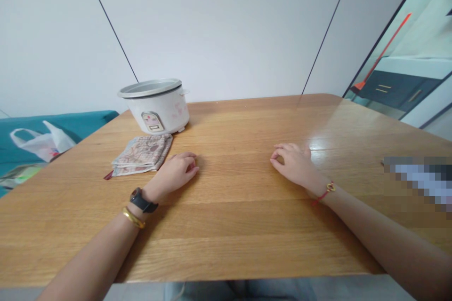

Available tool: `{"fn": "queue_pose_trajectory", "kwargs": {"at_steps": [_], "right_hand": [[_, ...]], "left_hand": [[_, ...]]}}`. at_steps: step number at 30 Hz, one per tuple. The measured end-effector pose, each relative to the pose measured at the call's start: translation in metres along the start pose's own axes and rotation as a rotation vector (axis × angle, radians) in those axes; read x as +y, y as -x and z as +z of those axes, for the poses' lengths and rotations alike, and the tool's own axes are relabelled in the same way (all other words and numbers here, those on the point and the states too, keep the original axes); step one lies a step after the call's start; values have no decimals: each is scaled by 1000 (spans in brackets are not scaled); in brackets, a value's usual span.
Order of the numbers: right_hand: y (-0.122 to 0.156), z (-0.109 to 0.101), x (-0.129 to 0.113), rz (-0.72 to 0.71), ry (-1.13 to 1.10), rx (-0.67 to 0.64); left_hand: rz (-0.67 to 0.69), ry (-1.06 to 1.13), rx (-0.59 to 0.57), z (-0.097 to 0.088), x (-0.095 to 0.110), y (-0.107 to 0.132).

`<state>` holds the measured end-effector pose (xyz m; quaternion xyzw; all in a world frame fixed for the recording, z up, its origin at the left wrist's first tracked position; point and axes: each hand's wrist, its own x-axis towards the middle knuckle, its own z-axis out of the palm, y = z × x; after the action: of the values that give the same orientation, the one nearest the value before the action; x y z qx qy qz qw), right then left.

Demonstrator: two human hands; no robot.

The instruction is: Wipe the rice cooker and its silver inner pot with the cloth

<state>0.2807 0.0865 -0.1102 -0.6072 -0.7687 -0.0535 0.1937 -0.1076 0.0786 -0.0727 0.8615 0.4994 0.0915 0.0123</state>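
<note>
My left hand (178,169) rests on the wooden table (233,216), its fingers curled loosely in toward the thumb with nothing visible in them. Just beyond its wrist and knuckles lies a folded patterned cloth (141,153), with a dark red tab at its near left corner. A white rice cooker (164,110) without a lid stands behind the cloth; its inside is mostly hidden from this low angle. On the right half of the table lies my right hand (293,162), thumb and forefinger bent into a small ring with bare tabletop seen through it.
A blurred-out item (420,178) lies at the table's right edge. To the left, a white plastic bag (45,143) sits on a teal seat (95,120). A pale panelled wall (229,33) rises behind the table. Through the opening at right leans an orange broom (379,56).
</note>
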Motion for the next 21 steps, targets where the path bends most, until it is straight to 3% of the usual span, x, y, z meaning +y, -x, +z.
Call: {"fn": "queue_pose_trajectory", "kwargs": {"at_steps": [10,18,21], "right_hand": [[0,2,-1,-8,-21,45],[1,2,-5,11,-22,35],[1,8,-8,-18,9,37]], "left_hand": [[-27,2,83,-5,-3,2],[-44,46,89,3,-12,1],[-47,101,284,-10,-26,-2]]}}
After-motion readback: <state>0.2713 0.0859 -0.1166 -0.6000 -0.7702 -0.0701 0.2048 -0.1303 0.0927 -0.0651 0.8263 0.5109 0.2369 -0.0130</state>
